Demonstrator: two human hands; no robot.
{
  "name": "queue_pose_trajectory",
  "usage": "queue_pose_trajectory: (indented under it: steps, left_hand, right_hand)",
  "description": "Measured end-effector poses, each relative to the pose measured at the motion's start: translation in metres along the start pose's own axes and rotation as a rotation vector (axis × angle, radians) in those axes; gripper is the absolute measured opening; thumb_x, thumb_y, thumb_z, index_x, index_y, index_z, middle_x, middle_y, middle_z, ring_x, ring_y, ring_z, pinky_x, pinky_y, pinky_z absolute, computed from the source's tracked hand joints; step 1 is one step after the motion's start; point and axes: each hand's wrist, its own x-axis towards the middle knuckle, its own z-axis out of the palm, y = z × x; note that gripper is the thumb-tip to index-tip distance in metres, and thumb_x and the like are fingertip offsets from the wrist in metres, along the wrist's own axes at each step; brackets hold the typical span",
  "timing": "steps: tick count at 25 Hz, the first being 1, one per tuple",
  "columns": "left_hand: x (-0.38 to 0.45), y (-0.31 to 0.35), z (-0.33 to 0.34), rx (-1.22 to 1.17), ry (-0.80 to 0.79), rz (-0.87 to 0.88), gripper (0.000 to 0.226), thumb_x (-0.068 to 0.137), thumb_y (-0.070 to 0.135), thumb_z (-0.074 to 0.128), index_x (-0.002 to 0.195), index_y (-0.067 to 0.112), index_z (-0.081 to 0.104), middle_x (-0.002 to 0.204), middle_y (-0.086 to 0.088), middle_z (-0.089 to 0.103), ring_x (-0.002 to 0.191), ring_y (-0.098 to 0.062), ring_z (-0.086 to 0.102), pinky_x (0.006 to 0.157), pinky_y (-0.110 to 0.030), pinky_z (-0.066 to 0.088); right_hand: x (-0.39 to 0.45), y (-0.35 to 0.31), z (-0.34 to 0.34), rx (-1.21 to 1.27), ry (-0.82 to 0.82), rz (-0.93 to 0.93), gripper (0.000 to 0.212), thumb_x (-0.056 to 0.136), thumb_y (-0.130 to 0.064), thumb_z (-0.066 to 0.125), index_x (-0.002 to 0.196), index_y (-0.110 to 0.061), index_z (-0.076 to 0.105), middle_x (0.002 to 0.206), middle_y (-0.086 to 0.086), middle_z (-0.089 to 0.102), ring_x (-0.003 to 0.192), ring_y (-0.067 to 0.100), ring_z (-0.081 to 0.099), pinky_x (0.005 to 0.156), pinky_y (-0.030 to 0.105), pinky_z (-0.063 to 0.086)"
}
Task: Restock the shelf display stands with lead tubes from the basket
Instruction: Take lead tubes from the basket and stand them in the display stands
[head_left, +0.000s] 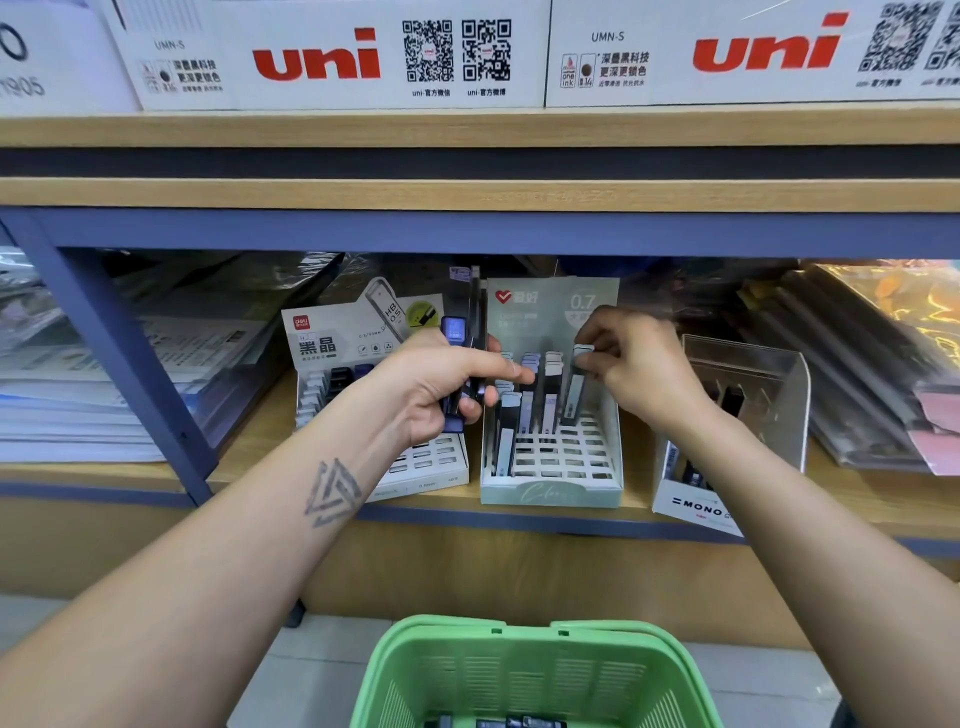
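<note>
My left hand (441, 384) grips a small bunch of dark lead tubes (457, 332) upright in front of the shelf. My right hand (634, 364) pinches the white cap of one grey lead tube (574, 395), which stands in a back slot of the pale green display stand (550, 491). Several other tubes stand in that stand's grid. To its left is a white display stand (431, 467), partly hidden by my left hand. The green basket (530, 670) sits below, with a few tubes (519, 722) showing at its bottom.
A white MONO stand (696, 506) with a clear plastic back stands at the right on the wooden shelf (260, 431). Wrapped stationery packs lie at both ends of the shelf. A blue upright post (124, 364) runs at the left. White uni boxes (322, 57) sit on the shelf above.
</note>
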Motion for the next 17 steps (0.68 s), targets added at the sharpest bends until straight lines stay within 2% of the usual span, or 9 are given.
queue_pose_trajectory:
  steps: [4, 7, 9, 14, 17]
  left_hand:
    - [-0.001, 0.000, 0.001, 0.000, -0.005, -0.002, 0.034, 0.080, -0.009, 0.073, 0.098, 0.009, 0.050, 0.101, -0.027, 0.073, 0.045, -0.012, 0.048, 0.033, -0.017, 0.031]
    - [-0.001, 0.000, -0.001, 0.010, 0.001, 0.004, 0.033, 0.079, -0.009, 0.074, 0.094, 0.010, 0.051, 0.104, -0.029, 0.072, 0.045, -0.012, 0.048, 0.033, -0.017, 0.031]
    - [0.000, 0.000, -0.003, 0.009, 0.004, 0.006, 0.033, 0.079, -0.009, 0.073, 0.092, 0.011, 0.051, 0.107, -0.030, 0.071, 0.044, -0.012, 0.048, 0.032, -0.017, 0.031]
    - [0.001, 0.000, -0.006, -0.002, 0.011, 0.014, 0.031, 0.081, -0.010, 0.070, 0.091, 0.011, 0.051, 0.102, -0.029, 0.072, 0.043, -0.012, 0.047, 0.032, -0.016, 0.031]
    - [0.000, 0.001, -0.008, 0.000, 0.029, 0.021, 0.030, 0.081, -0.010, 0.071, 0.090, 0.011, 0.052, 0.101, -0.028, 0.073, 0.043, -0.012, 0.048, 0.031, -0.016, 0.031]
  right_hand:
    - [0.003, 0.008, 0.002, 0.028, -0.011, 0.014, 0.009, 0.089, -0.011, 0.073, 0.094, -0.017, 0.068, 0.088, 0.000, 0.069, 0.084, 0.020, 0.068, 0.079, 0.045, 0.060]
    - [0.002, 0.012, 0.010, -0.069, -0.009, 0.016, 0.015, 0.094, -0.013, 0.069, 0.106, -0.017, 0.076, 0.104, 0.004, 0.075, 0.098, 0.023, 0.069, 0.090, 0.037, 0.056]
    - [0.002, 0.011, 0.015, -0.166, -0.015, 0.024, 0.024, 0.096, -0.012, 0.063, 0.115, -0.017, 0.075, 0.118, 0.005, 0.073, 0.109, 0.026, 0.066, 0.094, 0.038, 0.054]
    - [0.000, 0.001, 0.011, -0.298, -0.071, 0.066, 0.037, 0.091, -0.007, 0.058, 0.123, -0.022, 0.071, 0.129, 0.005, 0.067, 0.110, 0.030, 0.065, 0.088, 0.039, 0.056]
    - [-0.005, -0.015, 0.003, -0.305, 0.034, -0.086, 0.036, 0.091, -0.007, 0.058, 0.123, -0.018, 0.070, 0.126, 0.004, 0.065, 0.105, 0.028, 0.064, 0.084, 0.035, 0.055]
